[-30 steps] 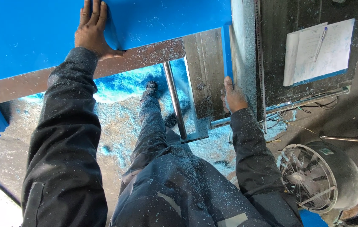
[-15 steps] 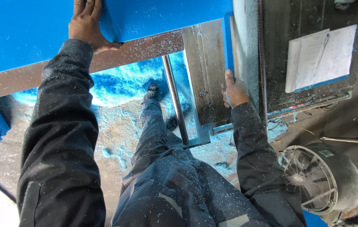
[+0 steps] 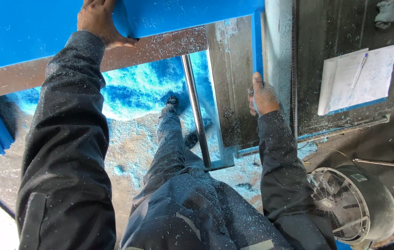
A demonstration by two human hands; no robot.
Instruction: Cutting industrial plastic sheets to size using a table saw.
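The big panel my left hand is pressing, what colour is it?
Bright blue panel, clearest in the head view.

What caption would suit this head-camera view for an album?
Left hand presses on a big blue panel, right hand grips its thin blue edge strip; blue shavings below.

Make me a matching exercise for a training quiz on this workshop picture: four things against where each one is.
Things:
1. left hand
2. right hand
3. fan
4. pen

Places:
A. lying on white papers
B. low at the right, by the floor
C. flat on the big blue panel
D. on the thin blue strip

Pairs: 1-C, 2-D, 3-B, 4-A
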